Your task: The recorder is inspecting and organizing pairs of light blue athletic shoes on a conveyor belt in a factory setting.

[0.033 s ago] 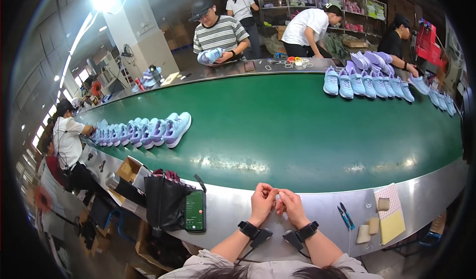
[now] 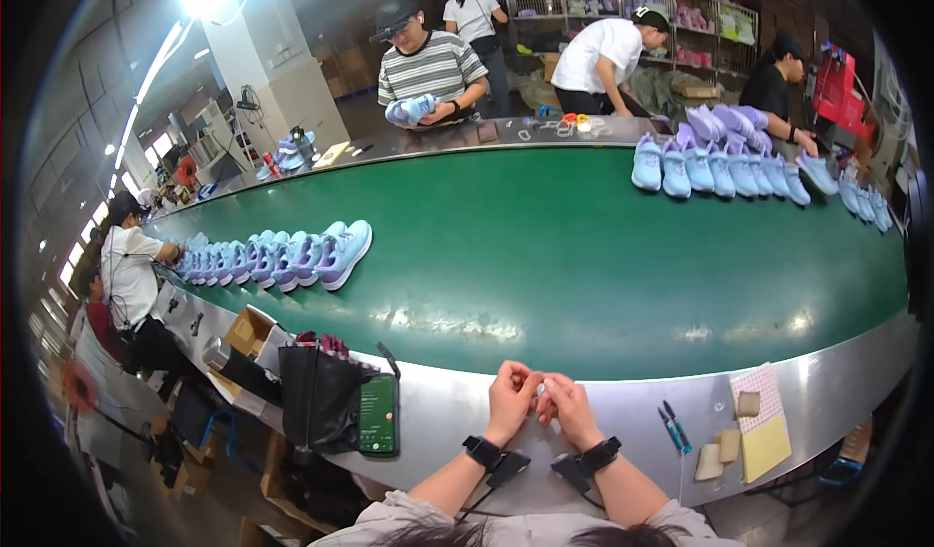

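2 hands (image 2: 541, 393), 1 small pale bit (image 2: 541, 389) at the fingertips, nr the belt edge of a steel worktop (image 2: 623, 425).

L hand (image 2: 510, 403) & R hand (image 2: 572, 409) meet tip to tip, fingers curled; can't tell which, if either, grips the bit, too small to ID. 2 black wrist straps (image 2: 484, 452), 1 per arm. To the L: 1 blk bag (image 2: 313, 401), 1 lit phone (image 2: 378, 421) just beside it. To the R: 1 blue-handled tool (image 2: 675, 428), 3 beige blocks (image 2: 748, 404) (1 on a checked sheet (image 2: 756, 384), 2 beside a yellow pad (image 2: 767, 448)), 1 pad. Across the green belt (image 2: 506, 226): 2 main groups of blue-lilac shoes, 1 L (image 2: 342, 255), 1 far R (image 2: 698, 170), overlapping, exact no. unclear. At least 6 other ppl (image 2: 433, 72) around, 1 in stripes w/ a shoe (image 2: 412, 109) in hand.
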Tool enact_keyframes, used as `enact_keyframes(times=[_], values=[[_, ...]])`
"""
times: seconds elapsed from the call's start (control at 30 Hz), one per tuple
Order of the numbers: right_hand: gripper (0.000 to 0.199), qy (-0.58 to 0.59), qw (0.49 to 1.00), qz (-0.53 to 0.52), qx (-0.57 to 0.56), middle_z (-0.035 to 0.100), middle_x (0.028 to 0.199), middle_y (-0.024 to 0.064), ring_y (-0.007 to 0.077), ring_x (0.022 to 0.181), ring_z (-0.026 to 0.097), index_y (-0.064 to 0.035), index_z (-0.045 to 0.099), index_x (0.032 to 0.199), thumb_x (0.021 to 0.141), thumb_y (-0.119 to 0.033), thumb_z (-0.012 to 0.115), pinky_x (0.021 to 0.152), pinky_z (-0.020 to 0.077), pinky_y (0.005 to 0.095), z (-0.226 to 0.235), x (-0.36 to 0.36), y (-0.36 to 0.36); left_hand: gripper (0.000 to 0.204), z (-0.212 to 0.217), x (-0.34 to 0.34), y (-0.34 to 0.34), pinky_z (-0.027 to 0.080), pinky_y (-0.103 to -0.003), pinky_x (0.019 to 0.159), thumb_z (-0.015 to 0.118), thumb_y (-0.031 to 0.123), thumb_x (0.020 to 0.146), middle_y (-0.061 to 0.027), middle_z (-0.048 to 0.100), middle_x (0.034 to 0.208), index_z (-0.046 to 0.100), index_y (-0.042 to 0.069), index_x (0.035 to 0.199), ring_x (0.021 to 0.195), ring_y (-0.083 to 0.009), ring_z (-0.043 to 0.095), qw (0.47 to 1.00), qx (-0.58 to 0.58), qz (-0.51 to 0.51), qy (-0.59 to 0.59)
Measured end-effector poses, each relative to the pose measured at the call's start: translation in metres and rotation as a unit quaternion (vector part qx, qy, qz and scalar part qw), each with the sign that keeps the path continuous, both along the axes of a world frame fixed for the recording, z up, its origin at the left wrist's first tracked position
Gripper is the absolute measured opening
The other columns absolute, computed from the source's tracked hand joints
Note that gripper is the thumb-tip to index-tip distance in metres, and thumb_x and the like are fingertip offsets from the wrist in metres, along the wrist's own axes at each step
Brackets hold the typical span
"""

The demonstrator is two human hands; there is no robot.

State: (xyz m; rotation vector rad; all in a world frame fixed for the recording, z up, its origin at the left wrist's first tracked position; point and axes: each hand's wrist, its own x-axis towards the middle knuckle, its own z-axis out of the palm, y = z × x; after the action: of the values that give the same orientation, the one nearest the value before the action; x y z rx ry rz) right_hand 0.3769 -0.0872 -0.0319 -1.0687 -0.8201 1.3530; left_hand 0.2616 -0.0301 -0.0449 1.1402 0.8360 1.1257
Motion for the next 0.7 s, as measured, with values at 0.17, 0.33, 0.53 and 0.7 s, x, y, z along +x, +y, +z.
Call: enact_keyframes(times=[0.17, 0.33, 0.53, 0.7], values=[[0.030, -0.003, 1.000, -0.009, -0.020, 0.059, 0.065, 0.0051, 0.0109, 0.052, 0.056, -0.0005, 0.056, 0.108, 0.095, -0.027, 0.050, 0.048, 0.0461, 0.0221, -0.0003, -0.0025, 0.0030, 0.019, 0.0005, 0.0003, 0.0030, 0.038, -0.019, 0.041, 0.066, 0.012, 0.086, -0.0002, 0.055, 0.061, 0.049, 0.004, 0.084, 0.049, -0.0038, 0.049, 0.999, 0.019, 0.015, 0.023], [0.026, -0.008, 0.999, -0.018, -0.027, 0.058, 0.067, 0.0044, 0.0106, 0.053, 0.055, -0.0009, 0.057, 0.104, 0.095, -0.025, 0.050, 0.049, 0.0460, 0.0220, -0.0023, -0.0035, 0.0034, 0.019, -0.0020, -0.0001, 0.0029, 0.039, -0.020, 0.043, 0.066, 0.012, 0.086, -0.0005, 0.056, 0.061, 0.049, 0.004, 0.083, 0.050, -0.0041, 0.051, 0.999, 0.016, 0.015, 0.048], [0.022, -0.021, 0.999, -0.029, -0.007, 0.058, 0.067, 0.0034, 0.0094, 0.053, 0.055, -0.0022, 0.057, 0.097, 0.096, -0.022, 0.049, 0.049, 0.0462, 0.0220, -0.0060, -0.0048, 0.0046, 0.018, -0.0080, -0.0013, 0.0038, 0.041, -0.020, 0.048, 0.066, 0.010, 0.085, 0.0006, 0.056, 0.063, 0.050, 0.004, 0.083, 0.055, -0.0035, 0.051, 0.999, 0.033, 0.007, 0.019], [0.019, -0.009, 1.000, -0.029, -0.006, 0.059, 0.068, 0.0029, 0.0096, 0.054, 0.055, -0.0043, 0.056, 0.094, 0.096, -0.022, 0.049, 0.048, 0.0460, 0.0220, -0.0053, -0.0062, 0.0081, 0.016, -0.0042, -0.0017, 0.0056, 0.041, -0.020, 0.048, 0.065, 0.009, 0.085, 0.0001, 0.057, 0.064, 0.050, 0.003, 0.084, 0.056, -0.0037, 0.051, 0.998, 0.060, 0.007, 0.035]])
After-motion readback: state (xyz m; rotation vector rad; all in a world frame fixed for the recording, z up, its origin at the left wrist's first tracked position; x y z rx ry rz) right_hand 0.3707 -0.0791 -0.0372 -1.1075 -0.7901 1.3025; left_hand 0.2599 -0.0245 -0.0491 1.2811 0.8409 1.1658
